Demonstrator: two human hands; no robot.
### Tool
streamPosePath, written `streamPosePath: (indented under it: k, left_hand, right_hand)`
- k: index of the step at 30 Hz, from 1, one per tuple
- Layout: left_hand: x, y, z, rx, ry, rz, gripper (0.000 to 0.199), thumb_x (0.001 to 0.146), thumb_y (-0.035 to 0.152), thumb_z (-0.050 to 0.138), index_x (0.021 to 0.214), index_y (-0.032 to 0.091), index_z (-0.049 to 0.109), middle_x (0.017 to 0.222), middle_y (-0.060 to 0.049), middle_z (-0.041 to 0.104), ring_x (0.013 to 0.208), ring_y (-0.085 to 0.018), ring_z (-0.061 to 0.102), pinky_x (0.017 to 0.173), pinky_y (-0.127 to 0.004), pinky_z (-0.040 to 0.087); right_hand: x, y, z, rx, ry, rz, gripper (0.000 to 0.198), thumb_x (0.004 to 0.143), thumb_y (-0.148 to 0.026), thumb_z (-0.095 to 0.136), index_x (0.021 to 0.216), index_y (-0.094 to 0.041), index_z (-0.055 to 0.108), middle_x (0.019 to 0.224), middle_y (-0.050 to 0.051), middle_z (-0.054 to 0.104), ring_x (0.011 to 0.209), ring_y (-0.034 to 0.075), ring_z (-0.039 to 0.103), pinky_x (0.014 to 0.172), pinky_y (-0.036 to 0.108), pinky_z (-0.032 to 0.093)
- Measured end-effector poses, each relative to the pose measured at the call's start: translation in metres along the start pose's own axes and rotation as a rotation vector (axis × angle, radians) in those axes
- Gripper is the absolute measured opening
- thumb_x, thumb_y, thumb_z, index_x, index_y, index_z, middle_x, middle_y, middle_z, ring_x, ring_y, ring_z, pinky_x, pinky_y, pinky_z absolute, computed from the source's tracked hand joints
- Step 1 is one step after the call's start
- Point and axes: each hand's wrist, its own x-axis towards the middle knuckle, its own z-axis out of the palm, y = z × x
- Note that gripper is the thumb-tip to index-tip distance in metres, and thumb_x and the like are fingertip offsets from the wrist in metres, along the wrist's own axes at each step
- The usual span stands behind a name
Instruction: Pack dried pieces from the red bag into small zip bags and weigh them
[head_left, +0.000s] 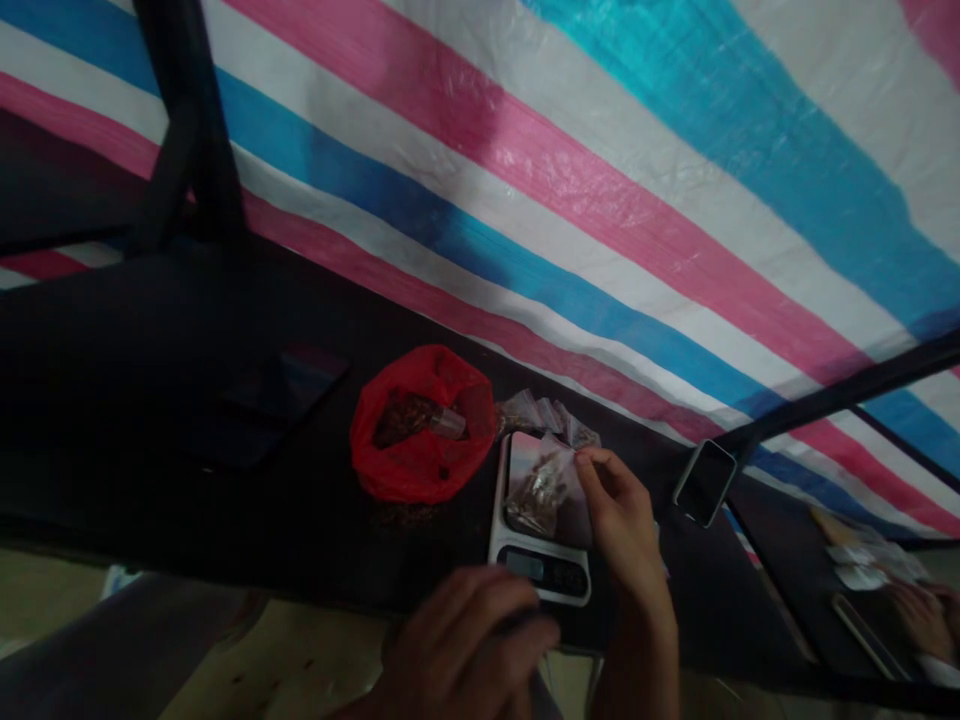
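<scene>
A clear zip-lock bag (541,492) with brown, dried-looking pieces inside lies on the platform of a white kitchen scale (496,520). My right hand (621,510) pinches the bag's upper right edge between thumb and fingertips. In front of the scale's display, my left hand (472,640) hovers blurred, fingers loosely bent and thumb apart, with nothing visible in it. Left of the scale stands an open red plastic bag (367,455). It holds loose brown pieces (401,415) and a small clear cup (448,424). Several small filled zip-lock bags (551,413) lie behind the scale.
A phone (705,483) leans at the right by a dark post. On the black table (315,530) a dark flat device (277,400) lies at the left. Striped plastic sheeting (525,180) hangs behind. Another person's hands (926,615) are at far right.
</scene>
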Motion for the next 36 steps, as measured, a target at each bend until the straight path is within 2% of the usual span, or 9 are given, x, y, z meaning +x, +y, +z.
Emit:
streamPosePath:
  k: [3,6,10,12,16,20,23,27,36]
  left_hand:
    - [0.03,-0.001,0.002,0.079,0.148,-0.323,0.056,0.098,0.024,0.065,0.152,0.026,0.049,0.149,-0.011,0.065,0.141,-0.024,0.06,0.116,-0.037,0.055]
    - [0.046,-0.014,0.001,-0.018,0.208,-0.442,0.077,0.097,0.036,0.071,0.164,0.029,0.034,0.162,-0.013,0.054,0.151,-0.029,0.052,0.12,-0.049,0.052]
    - [0.058,-0.035,-0.014,-0.236,0.351,-0.638,0.056,0.1,0.035,0.065,0.153,0.031,0.048,0.154,-0.011,0.064,0.14,-0.028,0.065,0.113,-0.049,0.057]
    - [0.066,-0.042,-0.029,-0.288,0.435,-0.725,0.044,0.099,0.038,0.065,0.141,0.027,0.059,0.141,-0.011,0.071,0.128,-0.027,0.072,0.105,-0.044,0.061]
    - [0.079,-0.055,-0.068,-0.202,0.57,-0.788,0.028,0.094,0.04,0.065,0.116,0.024,0.067,0.104,-0.005,0.076,0.092,-0.021,0.076,0.08,-0.034,0.062]
    - [0.078,-0.072,-0.094,-0.053,0.477,-0.843,0.021,0.087,0.037,0.065,0.102,0.024,0.064,0.09,-0.001,0.067,0.077,-0.02,0.067,0.071,-0.034,0.056]
    - [0.072,-0.081,-0.098,-0.001,0.311,-0.91,0.025,0.083,0.036,0.066,0.103,0.022,0.065,0.101,-0.006,0.067,0.086,-0.024,0.067,0.079,-0.039,0.055]
    - [0.068,-0.085,-0.094,-0.096,0.149,-1.005,0.026,0.086,0.036,0.063,0.109,0.023,0.063,0.096,-0.005,0.07,0.084,-0.025,0.067,0.079,-0.039,0.054]
    - [0.076,-0.098,-0.09,-0.21,0.313,-0.955,0.017,0.084,0.033,0.063,0.098,0.023,0.059,0.084,0.001,0.065,0.076,-0.02,0.066,0.07,-0.031,0.053]
  right_hand:
    - [-0.011,-0.034,0.007,0.127,-0.181,-0.107,0.029,0.092,-0.051,0.075,0.086,-0.022,0.073,0.075,0.0,0.066,0.073,0.018,0.062,0.068,0.027,0.05]
    - [-0.022,-0.068,0.025,0.178,-0.367,-0.226,0.015,0.096,-0.036,0.073,0.087,-0.024,0.076,0.081,-0.001,0.069,0.077,0.016,0.064,0.071,0.025,0.051]
    - [-0.027,-0.094,0.059,0.195,-0.553,-0.319,0.008,0.096,-0.028,0.073,0.091,-0.027,0.079,0.091,-0.001,0.075,0.085,0.015,0.069,0.08,0.025,0.053]
    - [-0.02,-0.094,0.077,0.215,-0.549,-0.337,0.01,0.099,-0.032,0.071,0.1,-0.028,0.081,0.097,0.0,0.078,0.092,0.018,0.072,0.085,0.028,0.054]
    - [0.005,-0.072,0.106,0.011,-0.263,-0.302,0.018,0.097,-0.028,0.068,0.109,-0.024,0.081,0.108,0.007,0.08,0.102,0.026,0.073,0.098,0.042,0.054]
    - [0.021,-0.05,0.122,-0.25,-0.316,-0.223,0.03,0.09,-0.011,0.067,0.115,-0.018,0.081,0.12,0.013,0.08,0.114,0.031,0.072,0.108,0.05,0.05]
    - [0.021,-0.048,0.13,-0.272,-0.391,-0.185,0.037,0.089,-0.007,0.067,0.122,-0.018,0.079,0.123,0.013,0.08,0.117,0.03,0.073,0.109,0.047,0.051]
    - [0.019,-0.058,0.141,-0.262,-0.444,-0.199,0.045,0.087,0.0,0.064,0.126,-0.018,0.078,0.127,0.011,0.079,0.122,0.027,0.072,0.112,0.042,0.05]
    - [0.017,-0.062,0.148,-0.163,-0.534,-0.224,0.043,0.082,0.002,0.064,0.113,-0.021,0.083,0.123,0.008,0.079,0.12,0.025,0.072,0.113,0.041,0.05]
